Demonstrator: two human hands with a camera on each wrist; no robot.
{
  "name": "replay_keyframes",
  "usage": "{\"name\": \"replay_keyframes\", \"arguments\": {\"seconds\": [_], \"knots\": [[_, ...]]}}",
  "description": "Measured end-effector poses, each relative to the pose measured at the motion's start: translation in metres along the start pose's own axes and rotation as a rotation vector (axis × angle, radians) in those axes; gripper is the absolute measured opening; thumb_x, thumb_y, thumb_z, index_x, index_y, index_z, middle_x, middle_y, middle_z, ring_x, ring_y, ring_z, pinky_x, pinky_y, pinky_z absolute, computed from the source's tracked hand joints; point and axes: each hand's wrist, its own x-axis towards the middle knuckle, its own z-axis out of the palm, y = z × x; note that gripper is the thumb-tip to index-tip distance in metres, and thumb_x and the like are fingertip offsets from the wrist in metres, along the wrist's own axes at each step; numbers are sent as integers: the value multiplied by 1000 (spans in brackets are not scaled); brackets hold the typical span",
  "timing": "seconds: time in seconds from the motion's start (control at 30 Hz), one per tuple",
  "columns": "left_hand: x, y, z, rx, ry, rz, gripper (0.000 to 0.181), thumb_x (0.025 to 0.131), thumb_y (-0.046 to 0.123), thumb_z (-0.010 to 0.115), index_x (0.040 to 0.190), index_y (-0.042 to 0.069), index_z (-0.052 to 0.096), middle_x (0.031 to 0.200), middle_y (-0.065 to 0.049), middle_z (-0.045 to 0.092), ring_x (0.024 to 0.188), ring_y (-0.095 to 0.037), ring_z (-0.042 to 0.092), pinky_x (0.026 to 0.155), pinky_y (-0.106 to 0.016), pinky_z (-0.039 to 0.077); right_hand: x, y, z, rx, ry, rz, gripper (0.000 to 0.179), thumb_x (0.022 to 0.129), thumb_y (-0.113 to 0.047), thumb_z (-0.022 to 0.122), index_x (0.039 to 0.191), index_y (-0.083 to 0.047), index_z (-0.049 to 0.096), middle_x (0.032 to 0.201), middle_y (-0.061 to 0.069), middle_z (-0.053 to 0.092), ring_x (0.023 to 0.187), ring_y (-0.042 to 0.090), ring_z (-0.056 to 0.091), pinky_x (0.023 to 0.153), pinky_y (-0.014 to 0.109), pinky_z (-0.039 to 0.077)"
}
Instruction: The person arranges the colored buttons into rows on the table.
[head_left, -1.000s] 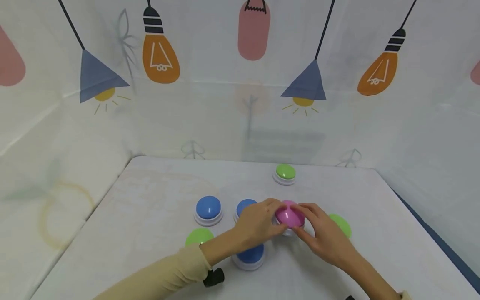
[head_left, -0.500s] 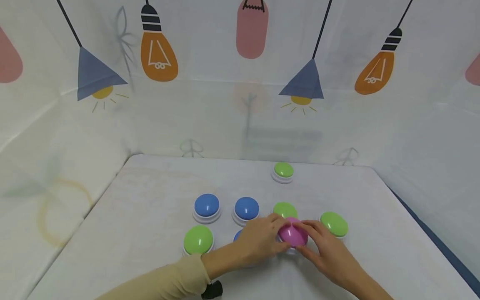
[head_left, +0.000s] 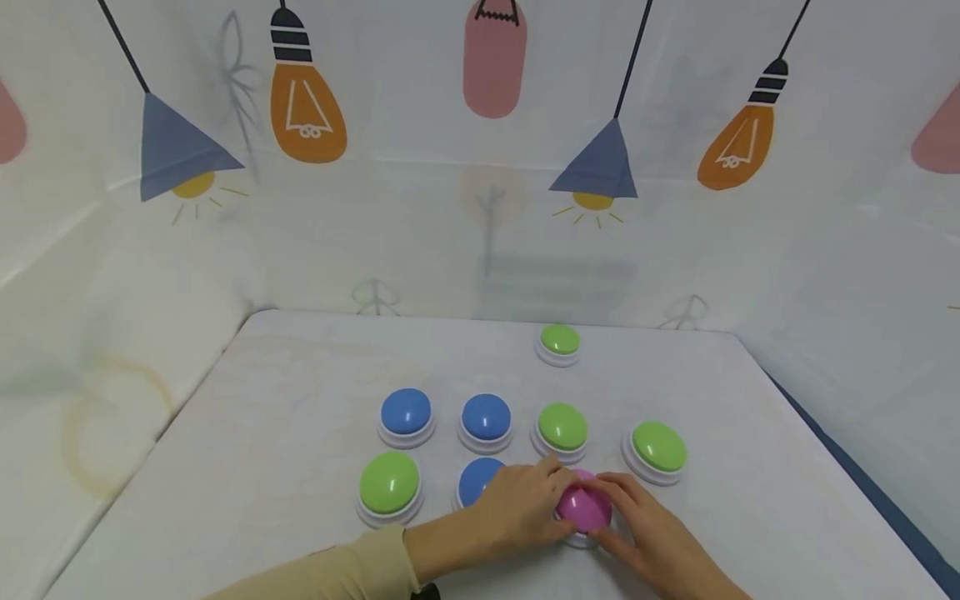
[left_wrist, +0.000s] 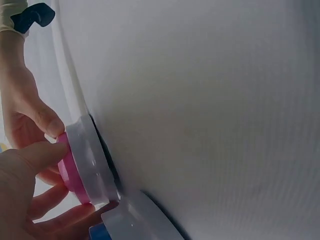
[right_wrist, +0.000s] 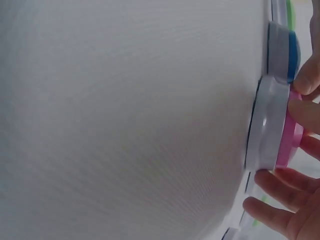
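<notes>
A pink push button (head_left: 583, 508) with a white base stands near the front of the table, held between both hands. My left hand (head_left: 513, 507) grips its left side with curled thumb and fingers, and my right hand (head_left: 654, 533) grips the right side the same way. In the left wrist view the white base (left_wrist: 92, 160) of the pink button lies against the table. A blue button (head_left: 478, 480) is partly hidden behind the left hand. Just beyond the pink one sits a green button (head_left: 562, 427). The right wrist view shows fingertips on the pink dome (right_wrist: 289, 142).
Two more blue buttons stand in the row behind, one at the left (head_left: 406, 412) and one nearer the middle (head_left: 486, 418). Green buttons sit at front left (head_left: 389, 483), right (head_left: 658, 447) and far back (head_left: 559, 340). A patterned curtain (head_left: 420, 208) hangs behind the white table (head_left: 315, 367).
Both hands have drawn the pink button back toward the person. The green button behind it and the front blue one have come into view.
</notes>
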Motion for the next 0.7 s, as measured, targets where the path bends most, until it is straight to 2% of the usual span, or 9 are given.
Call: {"name": "replay_keyframes", "arguments": {"seconds": [0.1,0.17,0.27,0.4,0.53,0.7], "knots": [[-1,-1,0,-12,1,-6,50,81,41,79,124,19,65,106,6,63,75,-3,60,61,-13,45,0,-1,2,-20,16,-12,59,82,-26,81,135,-21,55,122,-3,56,96,8,62,81,33,58],[-2,-1,0,15,12,7,51,81,43,79,124,20,65,106,6,64,77,-3,61,63,-14,46,1,-1,2,-28,27,-20,61,79,-24,83,134,-19,56,121,-2,57,96,9,62,82,33,58],[-2,-2,1,80,42,53,53,81,45,77,126,20,64,110,6,67,89,-4,64,76,-20,50,-1,-2,3,-27,20,2,64,78,-22,84,135,-18,55,123,-2,58,101,11,62,85,36,58],[-1,-3,0,105,30,82,55,83,46,76,128,20,62,116,6,68,105,-4,63,92,-32,51,-3,-3,4,-26,20,19,68,77,-24,85,137,-19,53,125,-3,57,105,12,62,88,38,57],[-1,-6,-2,86,-10,62,55,83,46,75,129,20,62,121,6,67,109,-6,63,95,-36,50,-5,-2,5,-42,57,-23,69,76,-29,85,137,-18,54,126,-4,57,106,13,62,88,37,57],[-3,-12,-3,101,-7,85,54,85,48,73,130,20,60,124,7,65,110,-6,62,97,-35,48,-4,0,2,-36,11,17,71,76,-38,85,137,-19,54,130,-2,57,109,15,61,89,40,56]]}}
